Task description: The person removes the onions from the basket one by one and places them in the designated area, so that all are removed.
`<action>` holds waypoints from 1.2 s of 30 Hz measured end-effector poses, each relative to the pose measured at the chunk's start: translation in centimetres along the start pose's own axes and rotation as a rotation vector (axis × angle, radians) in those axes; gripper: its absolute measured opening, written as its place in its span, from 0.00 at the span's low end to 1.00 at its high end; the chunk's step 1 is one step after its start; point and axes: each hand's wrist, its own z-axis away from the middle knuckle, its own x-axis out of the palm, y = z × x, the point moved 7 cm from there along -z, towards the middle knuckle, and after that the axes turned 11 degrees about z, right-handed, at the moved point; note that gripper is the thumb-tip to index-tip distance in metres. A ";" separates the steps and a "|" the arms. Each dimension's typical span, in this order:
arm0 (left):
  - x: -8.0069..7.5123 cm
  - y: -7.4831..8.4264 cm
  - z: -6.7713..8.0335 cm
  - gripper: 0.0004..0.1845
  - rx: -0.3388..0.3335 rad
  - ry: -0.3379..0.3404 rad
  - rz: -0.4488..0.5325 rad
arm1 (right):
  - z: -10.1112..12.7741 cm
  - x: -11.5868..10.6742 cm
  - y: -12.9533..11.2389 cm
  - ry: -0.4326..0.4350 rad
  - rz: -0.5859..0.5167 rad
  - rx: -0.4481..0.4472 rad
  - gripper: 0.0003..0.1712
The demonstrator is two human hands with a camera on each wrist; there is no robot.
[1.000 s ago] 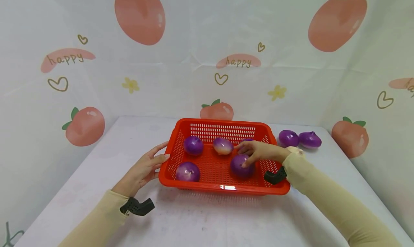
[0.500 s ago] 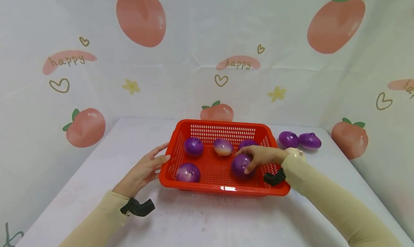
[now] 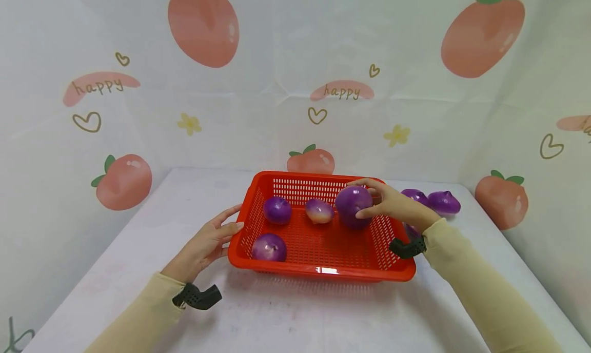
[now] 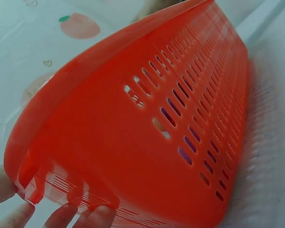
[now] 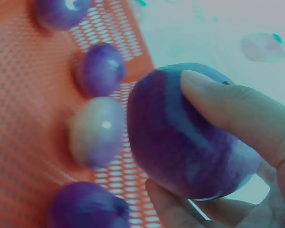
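My right hand (image 3: 392, 204) holds a purple onion (image 3: 353, 205) above the back right of a red plastic basket (image 3: 314, 244). Thumb and fingers curl around the onion's sides in the right wrist view. At the basket's left end, my left hand (image 3: 208, 242) grips the rim, the thumb on top and the fingers against the outside. Inside the basket lie a purple onion (image 3: 277, 210) at the back left, a pale-and-purple onion (image 3: 319, 211) at the back middle and another onion (image 3: 269, 247) at the front left. One more onion (image 5: 83, 206) shows below the lifted one in the right wrist view.
Right of the basket, a purple onion (image 3: 444, 202) lies on the white table (image 3: 295, 317), with a second onion (image 3: 414, 194) beside it. Another is mostly hidden behind my right wrist. A patterned white cloth (image 3: 249, 132) stands behind the table.
My right hand has lifted the purple onion from the basket's front right, up and towards the back right. My left hand stays on the rim.
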 end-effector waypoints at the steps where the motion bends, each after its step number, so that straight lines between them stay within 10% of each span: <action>1: 0.0 0.0 0.0 0.36 0.001 -0.001 -0.001 | 0.2 -0.5 -0.1 0.016 -0.015 -0.008 0.40; 15: 0.0 0.0 -0.1 0.36 0.014 -0.027 0.060 | 4.8 -5.6 2.1 0.178 -0.275 -0.069 0.41; 25: -0.1 0.1 0.0 0.37 0.011 -0.012 0.050 | 7.6 -6.4 3.9 0.181 -0.622 -0.272 0.21; 36: -0.1 0.0 0.0 0.36 0.010 -0.002 0.022 | 10.4 -7.2 7.9 0.269 -0.730 -0.240 0.21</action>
